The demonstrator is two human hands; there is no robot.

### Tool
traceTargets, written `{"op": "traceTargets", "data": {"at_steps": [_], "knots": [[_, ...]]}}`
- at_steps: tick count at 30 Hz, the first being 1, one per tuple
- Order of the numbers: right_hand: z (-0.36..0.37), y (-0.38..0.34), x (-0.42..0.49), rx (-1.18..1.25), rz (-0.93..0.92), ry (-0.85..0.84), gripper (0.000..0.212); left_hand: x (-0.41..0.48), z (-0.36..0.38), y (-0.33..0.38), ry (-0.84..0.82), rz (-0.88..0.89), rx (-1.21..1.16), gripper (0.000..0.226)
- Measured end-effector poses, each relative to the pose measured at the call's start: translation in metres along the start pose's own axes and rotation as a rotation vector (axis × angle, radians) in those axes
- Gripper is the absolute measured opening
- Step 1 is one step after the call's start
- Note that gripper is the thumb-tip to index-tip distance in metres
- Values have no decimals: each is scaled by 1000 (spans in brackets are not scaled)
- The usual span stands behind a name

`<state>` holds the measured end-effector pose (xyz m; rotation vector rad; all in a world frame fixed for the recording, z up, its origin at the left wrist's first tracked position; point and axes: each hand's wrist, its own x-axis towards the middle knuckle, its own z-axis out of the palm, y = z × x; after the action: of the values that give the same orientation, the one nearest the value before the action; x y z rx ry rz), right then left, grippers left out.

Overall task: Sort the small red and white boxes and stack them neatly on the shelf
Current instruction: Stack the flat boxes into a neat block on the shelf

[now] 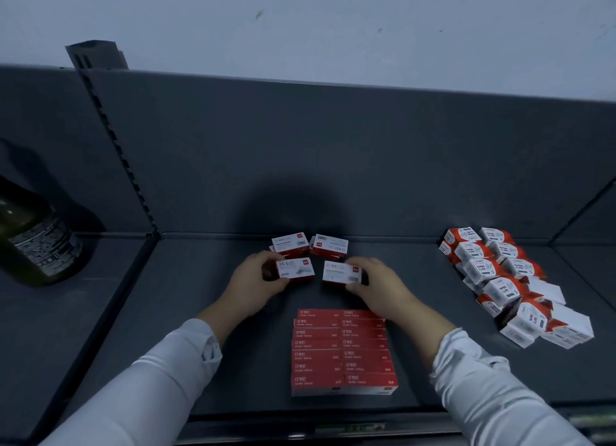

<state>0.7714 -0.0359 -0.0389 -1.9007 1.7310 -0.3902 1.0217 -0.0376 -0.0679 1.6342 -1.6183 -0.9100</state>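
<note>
My left hand (258, 284) grips a small red and white box (295, 269) above the dark shelf (206, 329). My right hand (378, 287) grips another such box (341, 273) just to its right. Behind them, near the back panel, stand two more of these boxes (290, 244) (330, 246), side by side. In front of my hands several red boxes (343, 352) lie in two neat columns reaching toward the shelf's front edge.
A loose heap of red and white paper clip boxes (510, 282) fills the right side of the shelf. A dark bottle (31, 235) stands on the neighbouring shelf at the left, beyond a slotted upright (116, 149).
</note>
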Motion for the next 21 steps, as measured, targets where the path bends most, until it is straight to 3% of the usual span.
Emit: {"op": "traceTargets", "data": {"at_steps": [5,7,14,18,21], "knots": [[-16,3,-12,477,-26,57,39,-16,-6,29,-150,-18,-605,35],[-22,0,-16,557,-52,52,42,-19,-7,42,-170,-50,-756,35],[-48,-10,-35,706,-172,81,45,-29,-13,79,-178,-58,-875,40],[-55,-10,-46,718,-178,99,46,-36,-12,92,-187,-82,-921,4],[-59,-9,-56,710,-190,99,46,-40,-7,97,-142,-32,-852,9]]}}
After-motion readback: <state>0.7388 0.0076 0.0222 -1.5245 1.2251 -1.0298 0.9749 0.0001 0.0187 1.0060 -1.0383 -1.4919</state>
